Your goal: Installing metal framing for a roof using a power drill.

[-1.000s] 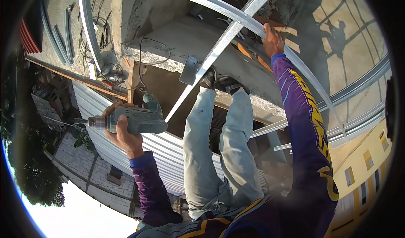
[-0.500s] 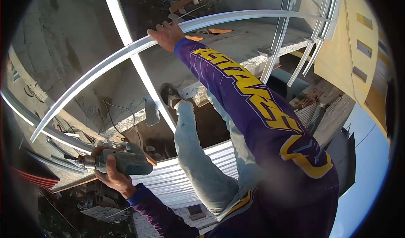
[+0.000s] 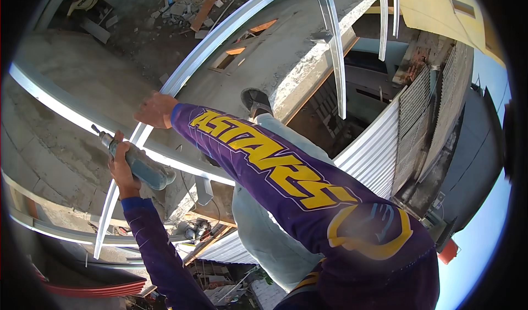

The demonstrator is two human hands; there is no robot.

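Observation:
My left hand [image 3: 124, 172] is wrapped round a green power drill [image 3: 146, 167], whose chuck and bit point up and left. Beside it, my right hand [image 3: 155, 110] is closed on a long galvanized steel channel [image 3: 212, 32] that runs from the top of the view down to the lower left. A second steel channel [image 3: 58, 98] crosses this one just below my right hand, close to the drill. The bit appears near that crossing; whether it touches metal I cannot tell. My right fingers are slightly blurred.
My dark shoe [image 3: 256, 101] rests by a rough concrete ledge [image 3: 291, 84], with a drop beyond it. More steel channels [image 3: 335, 62] hang at the upper right. Rubble [image 3: 184, 7] lies far below. Corrugated roofing sheets [image 3: 374, 150] stand to the right, red sheets [image 3: 93, 289] at lower left.
My view has turned. The drill has come up from the lower left to near the channels' crossing, close to my right hand. My right hand still grips the channel.

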